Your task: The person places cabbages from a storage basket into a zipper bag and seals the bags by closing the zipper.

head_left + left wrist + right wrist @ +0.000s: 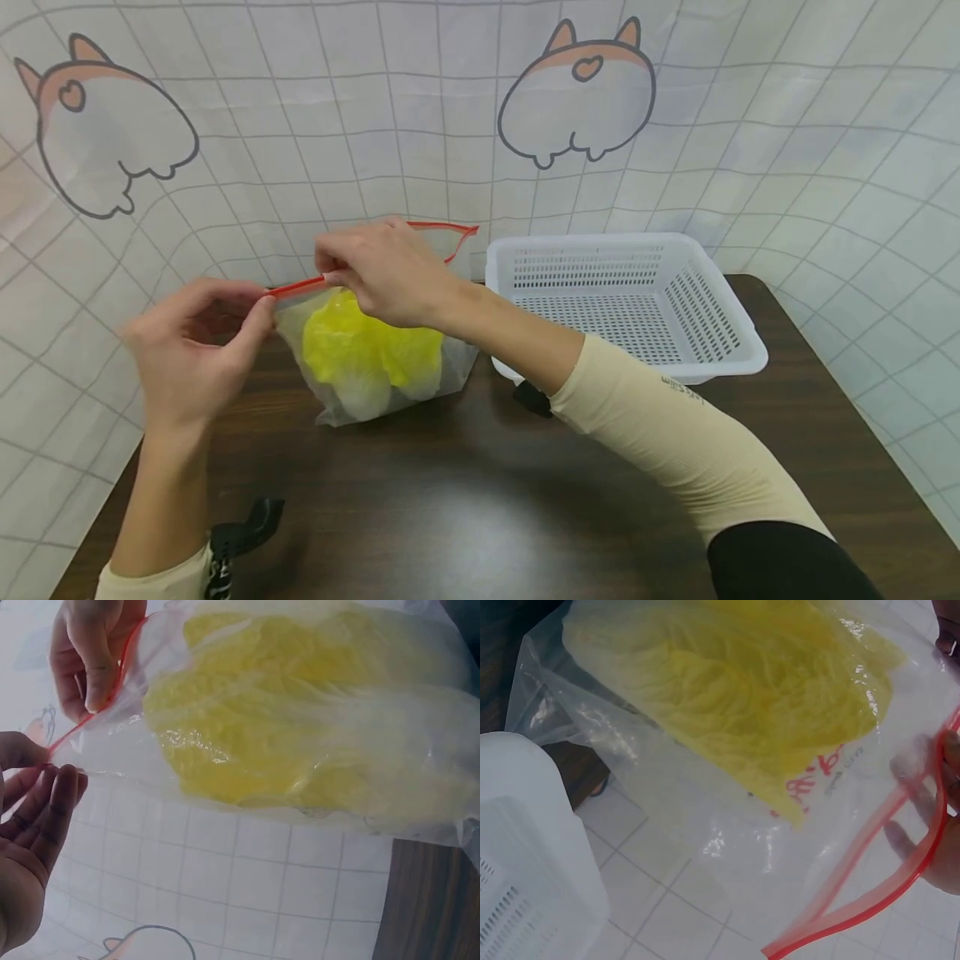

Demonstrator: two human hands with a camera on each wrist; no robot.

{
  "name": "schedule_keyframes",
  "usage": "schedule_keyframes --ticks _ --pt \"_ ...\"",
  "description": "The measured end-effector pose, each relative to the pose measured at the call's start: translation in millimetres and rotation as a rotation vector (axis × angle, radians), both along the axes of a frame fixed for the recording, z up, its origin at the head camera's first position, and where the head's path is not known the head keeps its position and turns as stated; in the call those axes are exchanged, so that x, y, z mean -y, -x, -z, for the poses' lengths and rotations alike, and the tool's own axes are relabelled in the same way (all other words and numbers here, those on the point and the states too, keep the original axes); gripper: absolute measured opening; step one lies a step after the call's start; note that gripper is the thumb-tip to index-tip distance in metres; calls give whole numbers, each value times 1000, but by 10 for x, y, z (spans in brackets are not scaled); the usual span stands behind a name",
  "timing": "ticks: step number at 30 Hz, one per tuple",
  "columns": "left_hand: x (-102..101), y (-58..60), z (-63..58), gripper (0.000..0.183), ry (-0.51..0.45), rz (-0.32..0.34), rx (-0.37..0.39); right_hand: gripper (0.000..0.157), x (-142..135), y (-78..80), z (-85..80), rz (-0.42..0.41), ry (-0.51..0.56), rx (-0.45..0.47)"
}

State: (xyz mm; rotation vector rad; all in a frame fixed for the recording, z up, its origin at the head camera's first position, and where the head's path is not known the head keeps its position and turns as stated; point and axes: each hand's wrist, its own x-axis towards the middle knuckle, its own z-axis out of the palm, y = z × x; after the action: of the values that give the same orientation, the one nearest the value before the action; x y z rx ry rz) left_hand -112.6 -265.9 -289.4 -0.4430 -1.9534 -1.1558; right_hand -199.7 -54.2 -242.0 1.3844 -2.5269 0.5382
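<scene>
A clear zip-lock bag (457, 367) with a red zipper strip stands on the table, holding yellow-leaved, white-based cabbages (337, 337) that look like napa cabbage. My left hand (191, 342) pinches the bag's left top corner between thumb and fingers. Just to its right, my right hand (393, 271) grips the red zipper strip (296, 287), thumb in front. In the left wrist view the strip runs closed between both hands. Toward the right corner, the right wrist view shows the two red edges (870, 907) spread apart. Part of the bag's mouth is hidden behind my right hand.
A white perforated plastic basket (622, 308) stands at the back right, close beside the bag. Behind the dark wooden table (420, 500) hangs a white gridded curtain (450, 108) with cartoon animal prints. My right forearm crosses before the basket's near left corner.
</scene>
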Motion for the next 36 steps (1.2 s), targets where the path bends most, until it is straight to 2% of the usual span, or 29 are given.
schedule_keyframes --ticks 5,10,12,15,19,24,29,32,36 --pt "16 1 -10 17 38 -21 38 11 3 10 26 -37 33 30" --pt "-24 -7 -40 4 55 -31 -1 10 -11 0 32 -76 70 76" --pt "-55 -12 -43 2 62 -63 -20 10 -9 -7 33 -84 71 79" --pt "-111 -15 -25 8 53 -135 -46 9 -5 -15 46 -110 79 49" --pt "-153 -20 21 14 -11 -210 -41 9 -28 -11 58 -139 90 12" --pt "-73 -64 54 17 -101 -275 -4 7 -193 106 88 -70 81 27" --pt "-1 -93 72 18 -150 -292 -1 5 -450 242 144 -26 111 142" --pt "0 -78 70 18 -135 -298 -7 6 -549 288 156 -26 133 191" --pt "-20 -46 50 19 -111 -316 -12 6 -598 314 142 -27 125 202"
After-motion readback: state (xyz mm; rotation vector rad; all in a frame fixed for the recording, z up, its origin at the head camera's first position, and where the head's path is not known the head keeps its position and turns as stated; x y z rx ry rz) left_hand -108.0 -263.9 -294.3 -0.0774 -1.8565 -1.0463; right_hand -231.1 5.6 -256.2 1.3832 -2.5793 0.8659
